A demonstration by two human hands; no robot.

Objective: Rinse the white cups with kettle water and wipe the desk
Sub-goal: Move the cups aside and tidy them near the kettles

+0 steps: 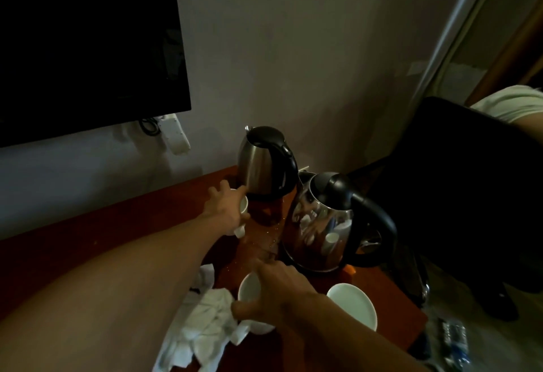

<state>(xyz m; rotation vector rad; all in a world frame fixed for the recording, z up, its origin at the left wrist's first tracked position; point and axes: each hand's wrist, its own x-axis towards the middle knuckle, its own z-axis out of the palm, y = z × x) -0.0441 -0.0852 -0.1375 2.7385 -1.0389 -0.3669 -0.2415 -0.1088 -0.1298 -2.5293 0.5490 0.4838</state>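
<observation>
My left hand (226, 207) grips a white cup (242, 206) at the foot of the far steel kettle (264, 163), the cup mostly hidden by my fingers. Nearer to me, my right hand (276, 292) holds a second white cup (249, 286) by its rim, thumb on the near side. A shiny second kettle (326, 224) with a black handle stands on its base to the right. Water is spilled across the reddish wooden desk (117, 224) between the cups. A crumpled white cloth (205, 318) lies on the desk by the near cup.
A white saucer (352, 304) sits near the desk's right edge. A dark TV screen (88, 42) hangs at the upper left with a white power strip (174, 133) below it. A black chair (458, 189) stands to the right of the desk. A plastic bottle (454, 339) lies on the floor.
</observation>
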